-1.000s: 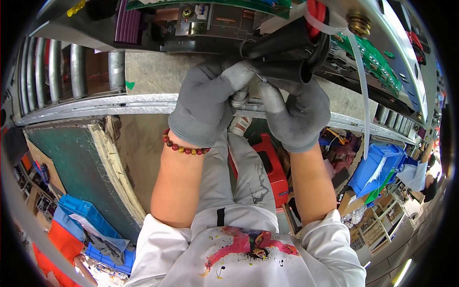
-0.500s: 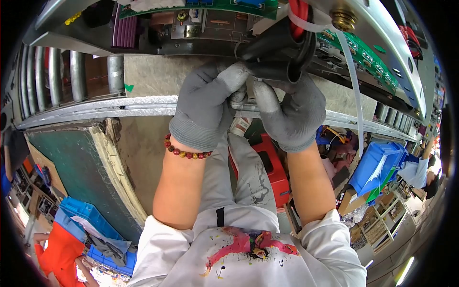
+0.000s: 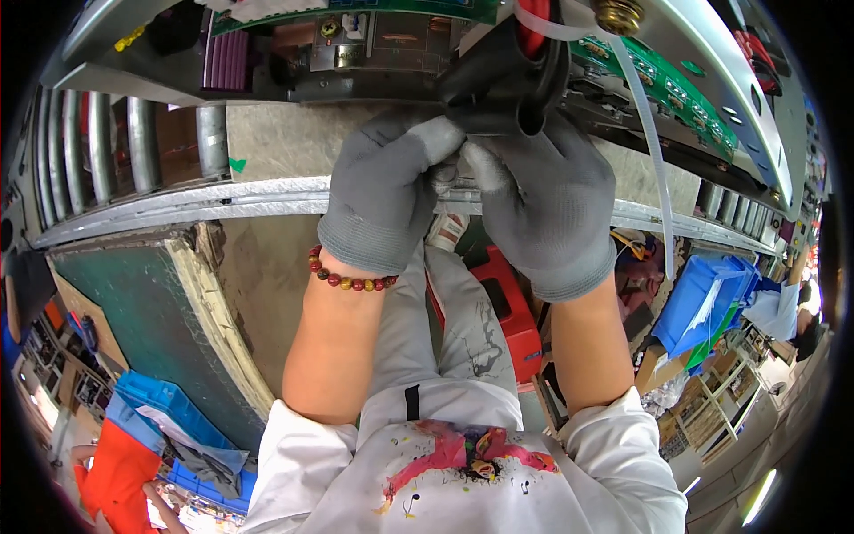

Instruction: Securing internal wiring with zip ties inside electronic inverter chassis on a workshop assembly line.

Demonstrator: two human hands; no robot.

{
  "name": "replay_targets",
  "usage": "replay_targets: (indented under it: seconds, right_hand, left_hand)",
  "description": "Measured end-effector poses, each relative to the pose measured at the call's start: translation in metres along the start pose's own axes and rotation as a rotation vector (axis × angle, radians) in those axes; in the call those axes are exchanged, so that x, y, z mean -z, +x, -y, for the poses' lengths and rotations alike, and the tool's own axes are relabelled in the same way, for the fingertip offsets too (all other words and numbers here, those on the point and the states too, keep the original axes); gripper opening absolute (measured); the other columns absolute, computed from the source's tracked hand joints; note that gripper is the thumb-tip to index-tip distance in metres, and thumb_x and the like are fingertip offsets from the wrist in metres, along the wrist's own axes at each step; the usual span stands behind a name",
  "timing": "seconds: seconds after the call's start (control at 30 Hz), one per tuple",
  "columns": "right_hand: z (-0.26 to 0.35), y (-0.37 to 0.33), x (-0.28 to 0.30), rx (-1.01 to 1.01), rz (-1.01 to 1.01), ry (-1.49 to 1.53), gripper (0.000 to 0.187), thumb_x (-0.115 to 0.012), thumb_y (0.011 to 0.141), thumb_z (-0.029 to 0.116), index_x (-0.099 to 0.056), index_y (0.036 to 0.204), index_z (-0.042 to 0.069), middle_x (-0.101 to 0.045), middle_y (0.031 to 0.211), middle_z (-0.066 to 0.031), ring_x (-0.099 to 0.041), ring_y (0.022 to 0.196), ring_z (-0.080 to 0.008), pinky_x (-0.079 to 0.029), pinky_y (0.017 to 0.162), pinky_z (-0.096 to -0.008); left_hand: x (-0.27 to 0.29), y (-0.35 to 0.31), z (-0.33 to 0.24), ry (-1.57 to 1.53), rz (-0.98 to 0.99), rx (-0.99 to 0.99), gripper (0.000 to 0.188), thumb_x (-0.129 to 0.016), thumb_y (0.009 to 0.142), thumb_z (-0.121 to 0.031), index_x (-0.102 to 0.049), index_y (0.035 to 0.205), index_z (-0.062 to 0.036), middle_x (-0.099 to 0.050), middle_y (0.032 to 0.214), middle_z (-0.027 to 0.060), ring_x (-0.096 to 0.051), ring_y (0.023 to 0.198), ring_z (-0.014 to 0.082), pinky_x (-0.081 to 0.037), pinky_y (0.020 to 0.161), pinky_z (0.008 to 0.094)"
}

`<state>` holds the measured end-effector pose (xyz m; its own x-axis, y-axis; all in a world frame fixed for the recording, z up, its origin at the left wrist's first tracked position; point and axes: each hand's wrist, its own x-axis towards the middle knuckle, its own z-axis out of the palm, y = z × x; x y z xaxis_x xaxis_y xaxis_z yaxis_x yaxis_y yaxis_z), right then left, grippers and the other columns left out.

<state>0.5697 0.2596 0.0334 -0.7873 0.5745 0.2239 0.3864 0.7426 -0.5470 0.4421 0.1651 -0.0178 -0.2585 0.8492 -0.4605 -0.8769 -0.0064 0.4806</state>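
Both my hands wear grey gloves and work close together at the front edge of an open metal chassis [image 3: 356,87]. My left hand [image 3: 382,173] is closed, its thumb and forefinger pinched at the left end of a short black tube [image 3: 494,116]. My right hand [image 3: 556,196] curls round the tube from below and behind, its thumb next to the left thumb; most of its fingers are hidden. Above lies a wider black sleeve [image 3: 480,67] with red wires [image 3: 535,31] inside. A white cable tie [image 3: 654,147] circles the wires, its long tail hanging down to the right.
Green circuit boards [image 3: 658,93] and a purple heat sink [image 3: 226,62] sit inside the chassis. It rests over a roller conveyor [image 3: 142,142] with a metal rail [image 3: 267,194]. Blue bins [image 3: 703,303] stand at right and lower left. Another person in orange [image 3: 120,481] is at lower left.
The tube and wires have shifted slightly left and up in view. My right hand has turned more over, its back now facing me; my left hand keeps its pinch.
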Motion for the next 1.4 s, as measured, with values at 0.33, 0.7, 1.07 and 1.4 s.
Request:
replay_targets:
  seconds: [0.33,0.7,1.07,1.4]
  right_hand:
    - [0.012,-0.016,-0.014,-0.183,-0.048,0.136,0.034,-0.063,0.07,-0.001,-0.069,0.103,0.006,-0.064,0.096,-0.0183,-0.061,0.089,-0.0396,-0.05,0.076,-0.0468]
    - [-0.008,-0.012,-0.042,-0.095,-0.083,0.328,0.013,-0.064,0.084,0.006,-0.068,0.097,0.003,-0.066,0.085,-0.017,-0.064,0.074,-0.0369,-0.05,0.065,-0.0432]
    - [-0.009,-0.013,-0.063,-0.262,-0.052,0.556,0.018,-0.058,0.091,0.017,-0.063,0.096,0.001,-0.063,0.081,-0.0212,-0.063,0.073,-0.0412,-0.051,0.066,-0.0463]
    - [-0.002,-0.02,-0.071,-0.632,-0.192,1.171,0.02,-0.06,0.092,0.017,-0.069,0.094,-0.002,-0.067,0.078,-0.0151,-0.063,0.068,-0.0216,-0.049,0.062,-0.0366]
  left_hand:
    - [0.001,-0.002,-0.004,0.154,-0.032,0.043,0.022,-0.067,0.091,-0.017,-0.073,0.093,0.0044,-0.065,0.075,0.003,-0.055,0.07,0.0079,-0.043,0.063,0.0243]
    - [-0.005,0.008,-0.024,0.838,-0.14,-0.303,0.018,-0.062,0.09,-0.007,-0.072,0.102,0.0024,-0.071,0.085,0.0083,-0.062,0.076,0.0127,-0.05,0.07,0.0301]
    - [0.002,0.007,-0.032,1.36,-0.016,-0.496,0.016,-0.059,0.09,-0.009,-0.066,0.096,0.003,-0.065,0.089,0.0191,-0.064,0.078,0.031,-0.05,0.072,0.0356]
    - [-0.001,-0.004,-0.032,1.652,0.046,-0.587,0.018,-0.06,0.092,-0.014,-0.07,0.1,-0.0009,-0.065,0.076,0.0204,-0.064,0.069,0.0398,-0.051,0.062,0.0417]
